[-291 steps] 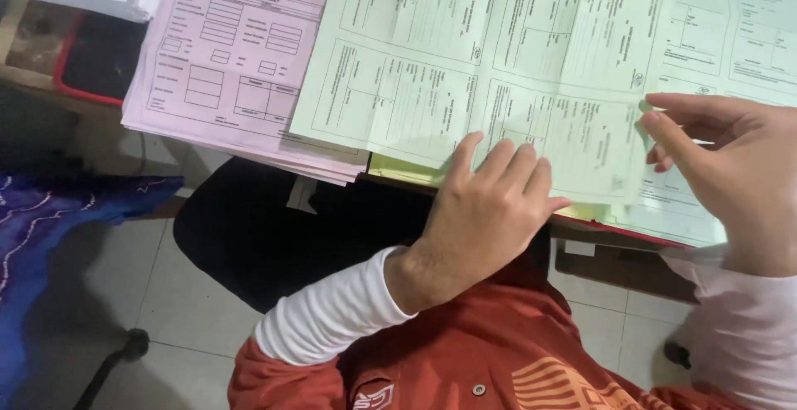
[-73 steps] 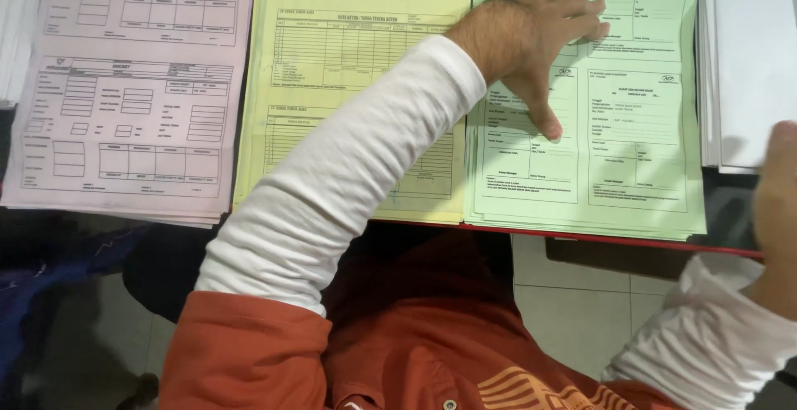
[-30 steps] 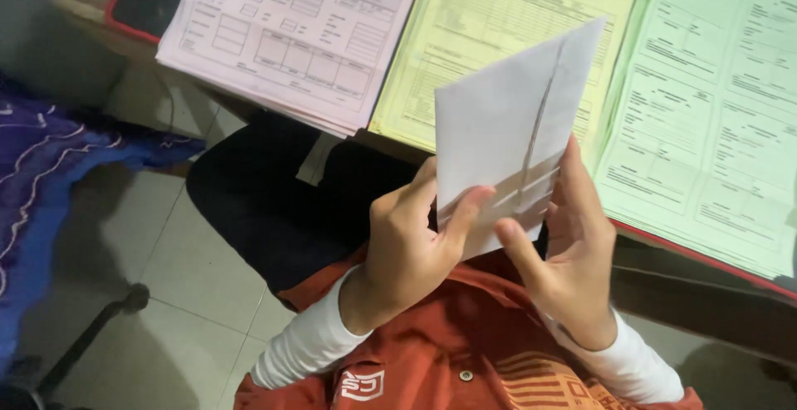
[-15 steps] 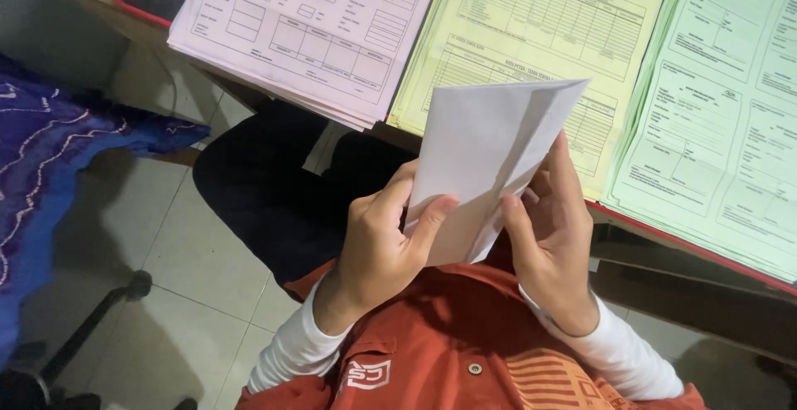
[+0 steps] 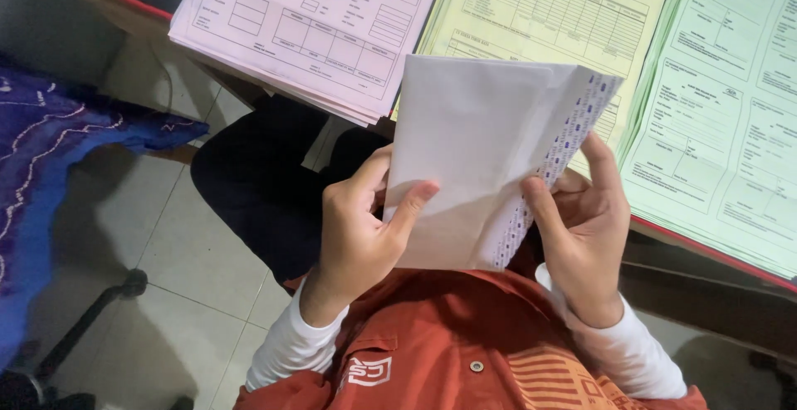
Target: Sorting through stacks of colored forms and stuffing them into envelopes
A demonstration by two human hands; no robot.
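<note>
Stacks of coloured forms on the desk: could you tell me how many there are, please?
3. The pink stack lies at the left, the yellow stack in the middle, partly behind the white envelope, and the green stack at the right. More may lie beyond the frame.

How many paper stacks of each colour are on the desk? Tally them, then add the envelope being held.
Pink stack: 1
Yellow stack: 1
Green stack: 1
White envelope, held by left hand and right hand: 1
Total: 4
</note>
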